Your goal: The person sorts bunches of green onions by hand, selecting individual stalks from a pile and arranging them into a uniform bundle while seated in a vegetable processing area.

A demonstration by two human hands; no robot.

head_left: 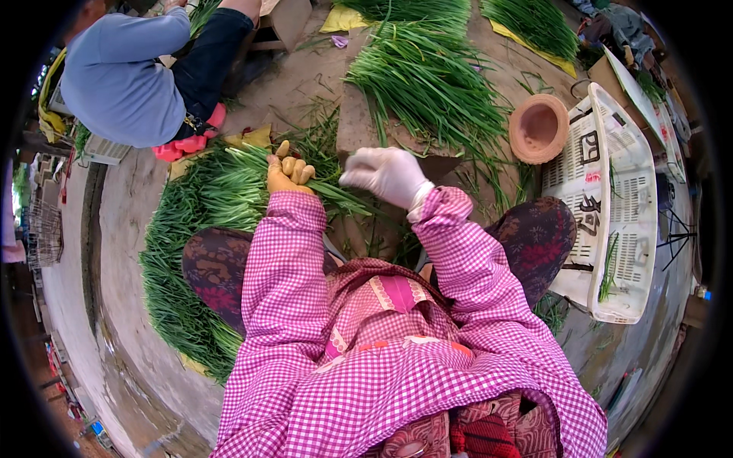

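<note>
My left hand (289,169), in a yellow glove, is closed round some long green chive-like stalks (336,195), whose leaves trail to the right. Beside it my right hand (383,174), in a white glove, is raised with curled fingers; whatever is between its fingertips I cannot make out. A large heap of the same greens (183,244), with pale stems toward the middle, lies at my left, around my knee. Loose leaves (313,133) are scattered beyond my hands.
A person in a blue top (126,76) sits at upper left. Greens (427,76) lie on a block (359,133) ahead; another pile (527,27) rests on yellow sheeting. At right are a clay pot (538,114) and a white plastic crate (630,252). A wire rack (42,229) stands far left.
</note>
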